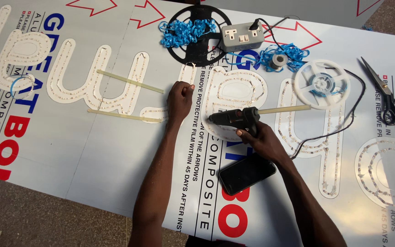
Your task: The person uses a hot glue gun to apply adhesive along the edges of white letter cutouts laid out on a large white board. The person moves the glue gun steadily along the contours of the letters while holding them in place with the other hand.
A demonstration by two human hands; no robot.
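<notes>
Both your hands are busy. Your right hand [261, 137] grips a black plastic glue gun [236, 118], nozzle pointing left. Beyond it, your left hand [180, 98], fingers curled on nothing, presses the white cut-out letter [186, 75].

The black glue gun [236, 118] lies almost level just above the white cut-out letter [234, 103], its nozzle pointing toward the left, tip hovering at the letter's left edge. A pale glue stick [286, 109] pokes straight out of its rear, running right and slightly up. A black cord [339, 128] trails from the grip and loops away to the right. The letter itself lies flat on the tabletop, a rounded shape with rows of tiny LED dots tracing its outline. Just beside it, a narrow white loop-shaped piece [187, 73] lies flat, its lower end under fingertips.
</notes>
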